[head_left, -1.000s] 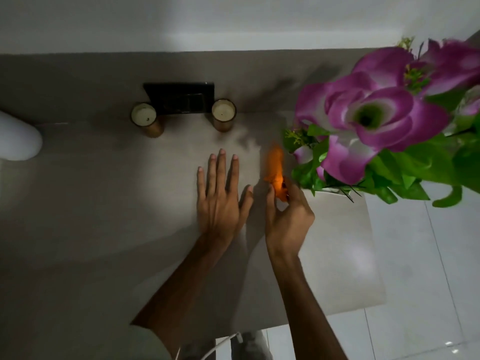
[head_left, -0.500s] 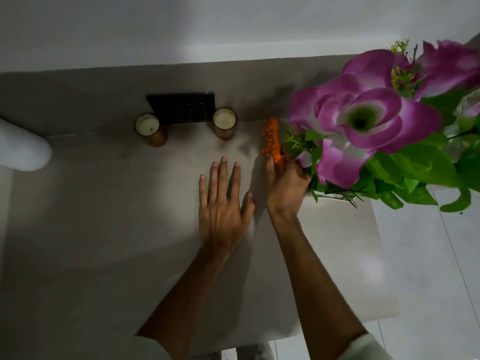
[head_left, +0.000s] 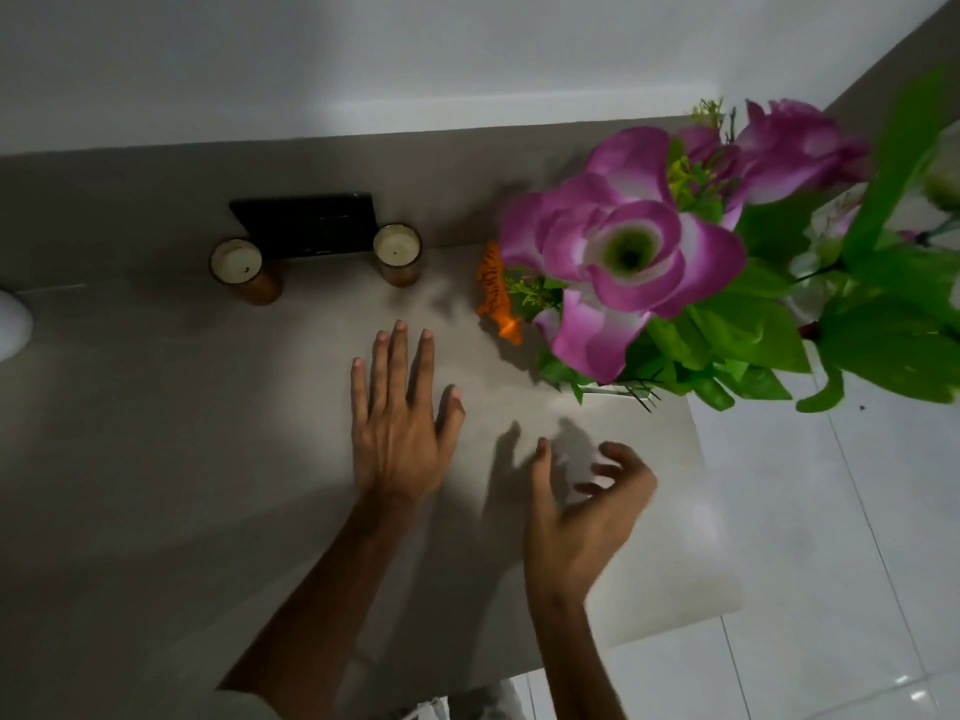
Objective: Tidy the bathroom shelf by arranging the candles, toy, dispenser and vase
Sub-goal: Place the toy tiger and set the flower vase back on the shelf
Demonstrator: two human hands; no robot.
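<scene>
An orange striped toy (head_left: 497, 293) lies on the grey shelf (head_left: 156, 433) near the back wall, beside the flowers. Two candles in amber glasses, one on the left (head_left: 241, 270) and one further right (head_left: 397, 253), flank a black panel (head_left: 306, 224). Purple artificial flowers with green leaves (head_left: 675, 283) hide the vase; only a sliver of its white rim (head_left: 610, 388) shows. My left hand (head_left: 400, 418) rests flat on the shelf, fingers spread. My right hand (head_left: 582, 506) hovers near the shelf's right end, fingers apart and empty. A white rounded object (head_left: 11, 324), perhaps the dispenser, peeks in at the left edge.
The shelf's right end stops at about (head_left: 717, 511), with white floor tiles (head_left: 831, 563) below. A white wall (head_left: 363, 59) rises behind the shelf. The flowers overhang the shelf's right back corner.
My right hand carried the orange toy back toward the wall, set it down beside the flowers, let go and drew back toward me. My left hand stayed flat.
</scene>
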